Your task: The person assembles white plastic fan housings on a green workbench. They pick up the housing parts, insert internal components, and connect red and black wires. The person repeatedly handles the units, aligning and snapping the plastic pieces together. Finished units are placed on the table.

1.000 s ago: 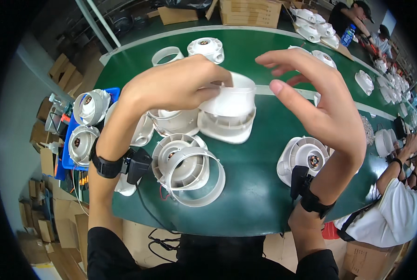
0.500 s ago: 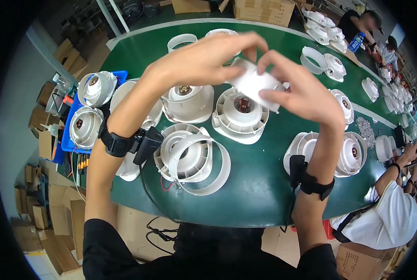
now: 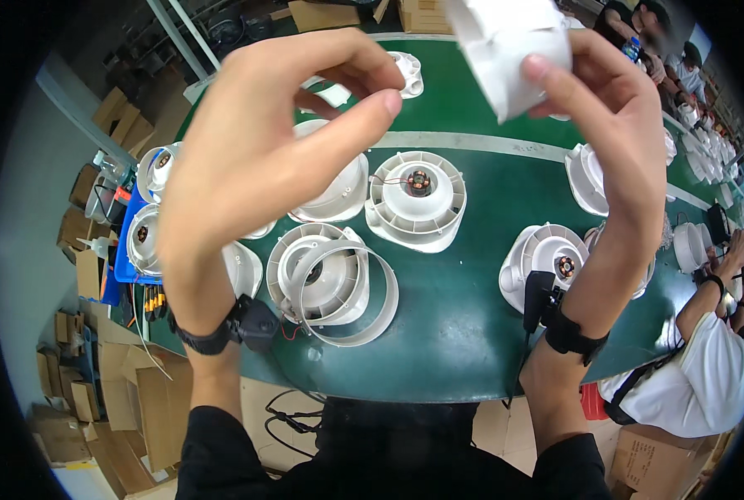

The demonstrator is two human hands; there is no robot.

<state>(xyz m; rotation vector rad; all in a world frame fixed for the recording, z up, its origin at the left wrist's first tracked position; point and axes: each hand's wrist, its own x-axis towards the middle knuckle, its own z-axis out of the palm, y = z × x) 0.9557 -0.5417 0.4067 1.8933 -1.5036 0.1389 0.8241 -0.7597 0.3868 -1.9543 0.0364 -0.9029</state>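
Note:
My right hand (image 3: 618, 112) grips a white plastic part (image 3: 505, 54) with curved walls, raised high above the table; its upper end is cut off by the picture's edge. My left hand (image 3: 259, 137) is raised too, holding nothing, with its thumb and fingertips curved toward each other and a small gap between them. Below and between the hands sits a round white fan housing (image 3: 418, 208), its copper-wound motor core facing up. Nearer to me, a loose white ring (image 3: 382, 312) leans over another ribbed housing (image 3: 280, 271). A further housing (image 3: 538, 246) lies beside my right forearm.
The green table (image 3: 438, 333) carries several more white housings. On the left, a blue tray (image 3: 126, 265) holds housings, with yellow-handled tools (image 3: 153, 296) beside it. Cardboard boxes (image 3: 163, 408) stand on the floor. A co-worker in a white shirt (image 3: 688, 375) sits at the right.
My hands have moved apart and up. The white part has left my left hand and gone up and right in my right hand. My left hand now holds nothing.

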